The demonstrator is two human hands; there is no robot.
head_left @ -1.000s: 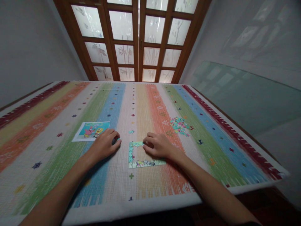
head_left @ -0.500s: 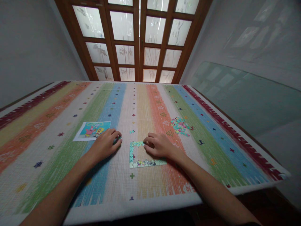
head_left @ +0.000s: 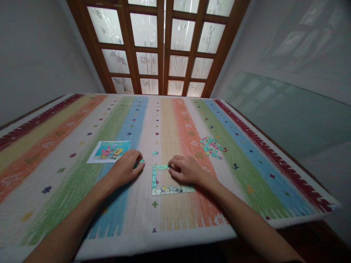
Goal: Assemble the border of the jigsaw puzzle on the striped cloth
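Note:
A partly joined jigsaw puzzle border (head_left: 154, 182) lies on the striped cloth in front of me, with its left side, bottom row and part of its top row showing. My right hand (head_left: 188, 170) has its fingers curled in a pinch at the end of the top row, on a puzzle piece mostly covered by the fingertips. Left of the border, my left hand (head_left: 126, 166) is closed, with a small teal puzzle piece (head_left: 142, 161) at its fingertips. One loose puzzle piece (head_left: 155, 153) rests just beyond the border.
A printed cartoon picture (head_left: 108, 151) lies to the left, partly behind my left hand. Farther right is a pile of loose puzzle pieces (head_left: 210, 147). The striped tablecloth (head_left: 137, 215) covers the table. Beyond it stand wooden doors (head_left: 163, 54) with glass panes.
My left hand has shifted slightly right, and the teal piece at its fingertips shows more clearly. My right hand stays at the top row. The whole view has moved a little.

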